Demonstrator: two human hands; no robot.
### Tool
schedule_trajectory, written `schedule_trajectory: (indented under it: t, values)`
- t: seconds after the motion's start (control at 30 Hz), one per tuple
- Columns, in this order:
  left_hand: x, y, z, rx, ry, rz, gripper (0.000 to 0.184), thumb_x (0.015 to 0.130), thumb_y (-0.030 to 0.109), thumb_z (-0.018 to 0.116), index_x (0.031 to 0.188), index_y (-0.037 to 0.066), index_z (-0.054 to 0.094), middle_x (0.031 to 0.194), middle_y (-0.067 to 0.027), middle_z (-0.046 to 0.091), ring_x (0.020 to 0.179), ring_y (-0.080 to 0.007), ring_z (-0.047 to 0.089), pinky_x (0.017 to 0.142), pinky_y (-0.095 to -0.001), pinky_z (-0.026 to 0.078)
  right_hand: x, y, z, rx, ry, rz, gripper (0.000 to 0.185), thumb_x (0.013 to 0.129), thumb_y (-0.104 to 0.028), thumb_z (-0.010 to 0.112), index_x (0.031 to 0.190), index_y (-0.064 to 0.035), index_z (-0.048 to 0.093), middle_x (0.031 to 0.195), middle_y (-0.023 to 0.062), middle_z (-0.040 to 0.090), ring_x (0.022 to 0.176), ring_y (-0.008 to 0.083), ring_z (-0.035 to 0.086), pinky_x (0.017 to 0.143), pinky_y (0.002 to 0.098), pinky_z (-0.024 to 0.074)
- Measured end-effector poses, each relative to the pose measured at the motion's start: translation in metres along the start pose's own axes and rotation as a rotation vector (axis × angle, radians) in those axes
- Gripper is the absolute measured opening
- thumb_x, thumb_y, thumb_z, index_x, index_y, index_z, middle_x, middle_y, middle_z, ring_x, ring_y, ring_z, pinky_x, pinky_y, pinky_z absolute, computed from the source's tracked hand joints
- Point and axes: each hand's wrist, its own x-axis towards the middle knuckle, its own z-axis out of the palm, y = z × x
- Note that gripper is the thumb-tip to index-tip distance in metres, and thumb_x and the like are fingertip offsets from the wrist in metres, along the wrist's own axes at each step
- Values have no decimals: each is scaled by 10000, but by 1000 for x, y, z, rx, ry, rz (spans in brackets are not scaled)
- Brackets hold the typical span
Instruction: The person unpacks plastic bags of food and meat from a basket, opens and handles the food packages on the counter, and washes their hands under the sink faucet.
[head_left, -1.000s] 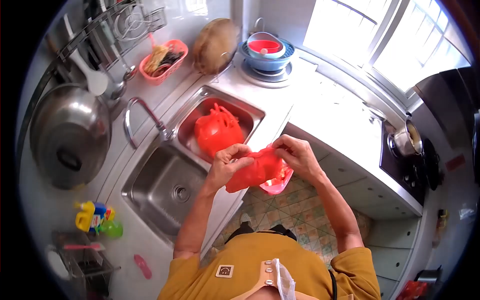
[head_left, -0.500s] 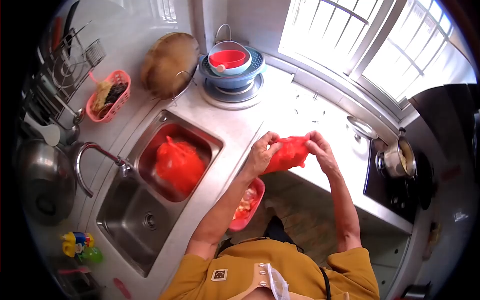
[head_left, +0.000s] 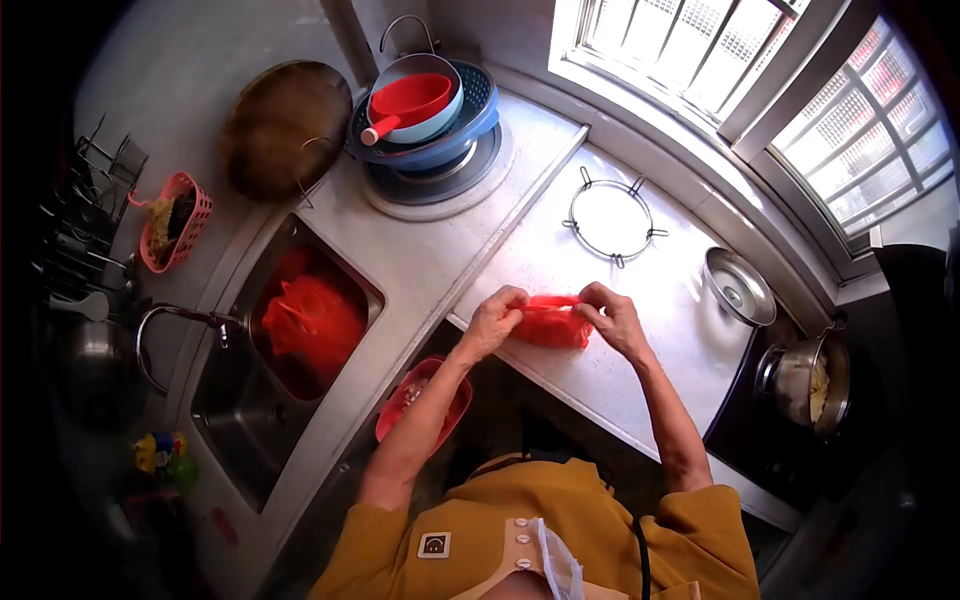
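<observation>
one red plastic bag [head_left: 550, 325] was found over the worktop [head_left: 672, 290], near its front edge. the left hand [head_left: 488, 325] and the right hand [head_left: 615, 322] each had thumb and fingers closed in a pinch on its upper edge, one at either end. in the inspector's judgement, sound handling called for level pinches, light outward tension on the thin film, and no tugging that might tear it. whether the bag's base touched the surface could not be determined, nor what lay inside. the left forearm [head_left: 425, 420] masked part of a pink bin [head_left: 460, 405], contents indistinct. a second red bag [head_left: 315, 325] sat in the shadowed sink [head_left: 376, 298], its outline poorly defined
</observation>
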Motion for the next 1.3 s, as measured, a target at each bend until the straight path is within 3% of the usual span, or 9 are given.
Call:
schedule_trajectory:
  t: [0.23, 0.33, 0.53, 0.8, 1.0, 1.07, 1.13, 1.17, 1.3]
  values:
    - [7, 16, -7, -25, -25, 195, 120, 798, 72, 586, 904, 46, 536, 1013, -75, 532, 968, -194, 517, 883, -279, 390, -8, 20, 3, 727, 154, 206, 162, 809, -100, 647, 915, -47, 536, 766, -10, 565, 741, 57, 507, 706, 216, 384]
    - [3, 34, -8, 89, -37, 204, 143, 854, 132, 575, 954, 41, 530, 1033, -92, 534, 988, -205, 510, 887, -295, 386, -14, -6, -6, 316, 149, 145, 233, 801, -97, 653, 1002, -47, 547, 784, -7, 564, 750, 58, 501, 684, 214, 371]
    - [-21, 64, -11, 612, 166, -51, 400, 805, 16, 495, 1201, 16, 437, 1009, -182, 547, 946, -359, 539, 834, -418, 425, -39, 6, -7, 252, 446, -36, 118, 861, -68, 590, 972, -64, 550, 918, 14, 554, 832, 94, 463, 787, 230, 384]
    - [-44, 80, 1, 562, 315, 42, 353, 674, -94, 488, 983, 23, 612, 936, -134, 533, 904, -305, 520, 809, -363, 423, -62, 8, -10, 629, 466, 65, 145, 861, 7, 536, 993, -54, 539, 966, 7, 520, 854, 89, 482, 794, 228, 406]
    - [-27, 80, -8, 176, 208, 71, 276, 655, -99, 473, 865, 27, 601, 807, -98, 577, 826, -273, 554, 783, -316, 434, -50, 6, -30, 360, 426, 127, 156, 860, -1, 521, 1014, -28, 527, 892, 26, 550, 792, 102, 522, 748, 242, 435]
    - [-27, 66, -8, 64, 184, 113, 331, 721, -74, 451, 1004, 31, 589, 842, -98, 613, 783, -230, 574, 781, -279, 438, -48, 1, -39, 97, 328, 81, 180, 823, 18, 532, 998, -19, 527, 861, 47, 556, 780, 113, 523, 742, 256, 441]
    - [-25, 71, -7, -456, 85, -154, 468, 795, -31, 419, 1255, 38, 478, 882, -104, 630, 799, -185, 588, 812, -250, 436, -43, -11, -46, 18, 296, 76, 239, 761, 51, 532, 993, -8, 529, 858, 89, 581, 764, 178, 561, 742, 291, 456]
    - [-24, 76, -9, -393, 23, -188, 644, 830, 19, 381, 1442, 33, 181, 859, -99, 620, 737, -128, 563, 829, -257, 427, -42, -15, -49, -127, 228, 43, 290, 733, 64, 531, 1014, -7, 530, 897, 112, 586, 800, 222, 571, 754, 315, 461]
    - [-24, 82, -6, 10, 54, -168, 754, 804, -14, 349, 1465, 72, -3, 937, -120, 630, 675, -139, 567, 779, -264, 456, -28, -57, -53, -514, 100, -146, 513, 624, 107, 516, 1123, -12, 524, 1110, 152, 551, 1044, 330, 521, 871, 413, 436]
